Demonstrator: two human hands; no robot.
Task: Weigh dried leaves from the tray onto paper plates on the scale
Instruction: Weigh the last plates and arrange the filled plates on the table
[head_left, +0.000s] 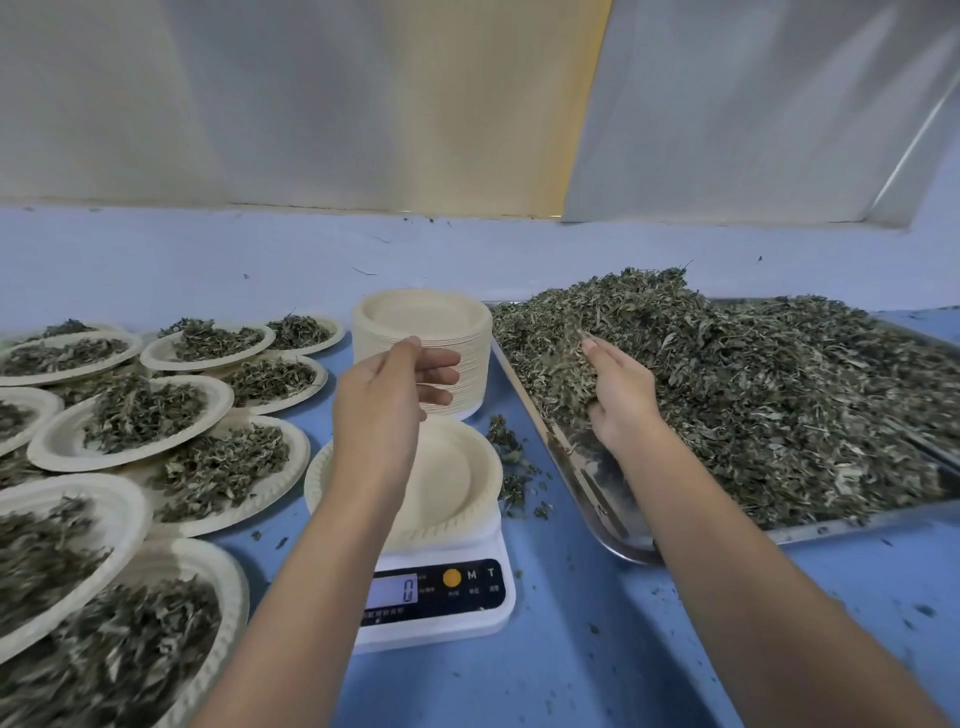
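Blue bench (571, 649) with the scale (441, 597) beneath the left hand (384, 395). An empty paper plate (457, 483) sat on the scale, and the display (395, 590) read zero. The dried leaves (753, 389) were heaped in the metal tray (587, 483) around the right hand (621, 395).

Likely faults from this position:
- **Spillage:** loose leaves could fall in the gap between the hands during the carry. Spilled leaves (511, 467) already lay there, just beside the plate.
- **False reading:** leaves landing on the scale body rather than on the plate would distort the weight. So would the left forearm brushing the plate.
- **Overshoot:** too large a handful would exceed the portion and call for picking leaves back out.

Pose of the hands:
- **Left hand:** it hovered above the plate with the palm turned inward and the fingers relaxed, nearly straight, holding nothing.
- **Right hand:** it lay thumb-up against the near slope of the heap with its fingers buried in the leaves. Whether they were closed round a handful could not be told.

A stack of unused plates (415, 317) stood just beyond the left hand. The filled plates (140, 410) overlapped one another further to its left.
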